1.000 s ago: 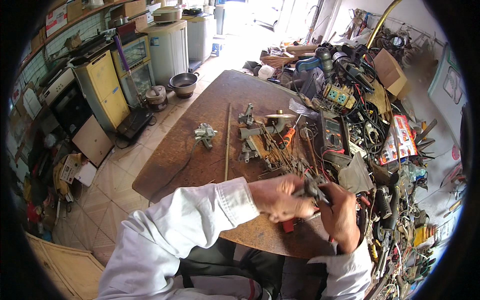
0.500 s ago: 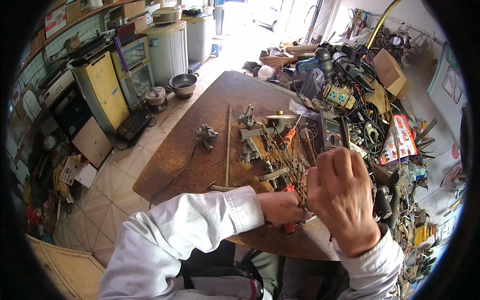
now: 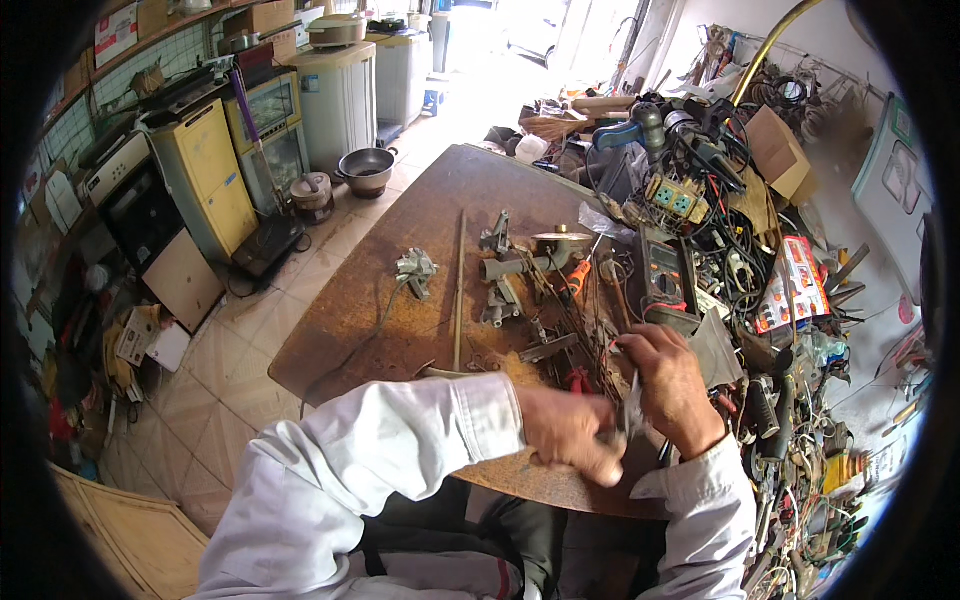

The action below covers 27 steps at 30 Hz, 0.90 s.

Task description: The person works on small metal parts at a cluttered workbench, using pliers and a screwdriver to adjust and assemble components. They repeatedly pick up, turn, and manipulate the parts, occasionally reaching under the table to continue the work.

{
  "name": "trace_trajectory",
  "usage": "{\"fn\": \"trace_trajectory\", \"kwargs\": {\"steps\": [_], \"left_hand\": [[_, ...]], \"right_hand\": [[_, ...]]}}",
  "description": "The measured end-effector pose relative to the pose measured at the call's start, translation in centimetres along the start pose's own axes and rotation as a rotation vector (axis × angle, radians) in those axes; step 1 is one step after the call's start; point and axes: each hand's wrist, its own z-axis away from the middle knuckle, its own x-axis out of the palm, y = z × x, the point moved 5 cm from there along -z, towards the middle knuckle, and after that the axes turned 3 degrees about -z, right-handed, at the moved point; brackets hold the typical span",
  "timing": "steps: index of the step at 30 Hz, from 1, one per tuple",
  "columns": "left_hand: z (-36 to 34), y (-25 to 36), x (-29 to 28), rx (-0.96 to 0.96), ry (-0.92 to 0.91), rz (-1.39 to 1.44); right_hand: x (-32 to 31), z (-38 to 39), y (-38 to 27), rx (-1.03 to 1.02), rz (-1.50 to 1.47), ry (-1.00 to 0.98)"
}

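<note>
My left hand (image 3: 568, 428) is over the table's near right part, its fingers smeared by motion. Right beside it, my right hand (image 3: 676, 388) is closed with the fingers curled inward. Between the two hands a thin, pale, shiny piece (image 3: 632, 408) stands roughly upright; it is blurred, and its kind is unclear. It appears to be in my right hand's fingers. A red-handled tool (image 3: 578, 380) lies just beyond my left hand. Past it are thin rods, a metal bracket (image 3: 548, 348) and an orange-handled screwdriver (image 3: 577, 278).
On the worn wooden table (image 3: 390, 200) lie a long thin rod (image 3: 460, 290), a grey metal part with a cord (image 3: 415, 272) and a round lid (image 3: 561, 237). A multimeter (image 3: 664, 272) and heaped cables and tools crowd the right side. A pot (image 3: 367, 172) stands on the floor.
My right hand has come down and its fist has turned, so a pale shiny piece shows by it. My left hand has shifted slightly; the red-handled tool now shows beyond it.
</note>
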Motion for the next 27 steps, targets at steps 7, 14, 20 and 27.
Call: {"fn": "trace_trajectory", "kwargs": {"steps": [7, 14, 20, 27], "left_hand": [[0.9, 0.1, -1.3, -0.508, 0.056, -0.118], [2.3, 2.3, -6.8, -0.036, 0.689, 0.028], [3.0, 4.5, -5.2, 0.119, 0.555, 0.313], [2.6, 3.5, -4.9, -0.026, 0.506, 0.203]], "right_hand": [[-3.0, -5.2, -6.3, -0.487, 0.595, 0.068], [-6.6, -2.7, -7.8, 0.041, 0.796, 0.119], [-0.6, 0.4, 0.3, 0.302, 0.069, 0.002], [3.6, 0.2, 4.6, 0.260, -0.322, 0.227]]}}
